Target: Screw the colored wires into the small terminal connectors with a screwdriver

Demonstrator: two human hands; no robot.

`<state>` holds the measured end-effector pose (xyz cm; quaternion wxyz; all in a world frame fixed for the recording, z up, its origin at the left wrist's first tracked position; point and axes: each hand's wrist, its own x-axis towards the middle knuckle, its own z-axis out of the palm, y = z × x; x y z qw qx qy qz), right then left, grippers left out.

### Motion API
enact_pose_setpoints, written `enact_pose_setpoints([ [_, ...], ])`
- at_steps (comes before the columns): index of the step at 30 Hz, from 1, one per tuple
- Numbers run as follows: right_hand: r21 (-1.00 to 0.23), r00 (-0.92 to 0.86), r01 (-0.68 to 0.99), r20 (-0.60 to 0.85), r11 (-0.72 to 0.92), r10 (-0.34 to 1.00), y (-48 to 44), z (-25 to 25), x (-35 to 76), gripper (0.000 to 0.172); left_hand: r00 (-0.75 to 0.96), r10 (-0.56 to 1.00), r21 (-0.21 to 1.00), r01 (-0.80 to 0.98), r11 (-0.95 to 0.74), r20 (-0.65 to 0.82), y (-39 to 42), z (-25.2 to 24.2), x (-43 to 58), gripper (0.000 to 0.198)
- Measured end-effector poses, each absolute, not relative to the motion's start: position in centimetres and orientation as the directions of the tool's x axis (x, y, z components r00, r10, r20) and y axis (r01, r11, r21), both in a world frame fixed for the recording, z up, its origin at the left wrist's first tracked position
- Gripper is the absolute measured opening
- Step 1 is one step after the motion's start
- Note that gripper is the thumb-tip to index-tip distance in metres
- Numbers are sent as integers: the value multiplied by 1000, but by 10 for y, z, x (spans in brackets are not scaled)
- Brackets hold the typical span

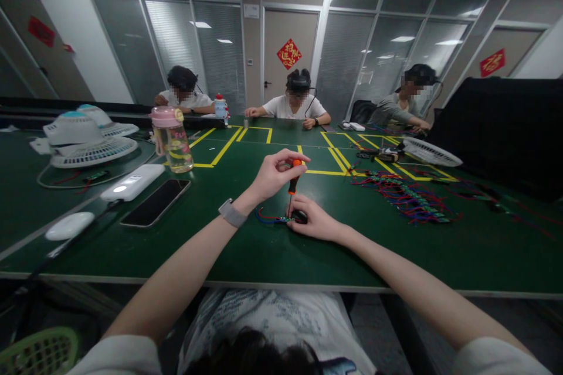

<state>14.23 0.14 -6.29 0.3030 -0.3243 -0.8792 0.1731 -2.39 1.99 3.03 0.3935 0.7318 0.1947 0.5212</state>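
Note:
An upright screwdriver [292, 184] with an orange and black handle is in the fingers of my left hand [281, 173], which closes round the top of its handle. The shaft points down to a small green circuit board [284, 220] with red and blue wires, lying on the green table. My right hand [314, 220] rests on the table at the board's right end, fingers curled about the board and a black part [300, 217] beside it. The screwdriver's tip lies close to the right fingertips; its exact contact is hidden.
Left of my arms lie a phone [156, 203], a white power bank [132, 182], a pink-lidded bottle [171, 140] and white fans [92, 143]. Several wired circuit boards [409, 196] are heaped at right, near a black screen [501, 135]. Three people sit across the table.

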Motion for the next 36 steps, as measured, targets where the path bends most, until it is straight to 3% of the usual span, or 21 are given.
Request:
enact_pose_setpoints([
  [6,-499,-604,465,425,731,674,0,-61,142,12,400,682,775,-132,-618,612,22,30,-24,22],
  [11,-494,-604,461,433,737,669,1,-63,142,12,439,712,836,-258,-485,548,23,28,-24,30],
  [21,-507,-605,457,426,731,673,1,-63,143,12,360,676,746,-97,-659,643,21,31,-24,18],
  [28,-503,-604,455,431,734,670,1,-63,142,13,446,718,846,-263,-464,533,24,29,-24,30],
  [36,-494,-608,454,437,742,663,2,-63,143,13,402,705,801,-142,-582,584,19,32,-24,23],
])
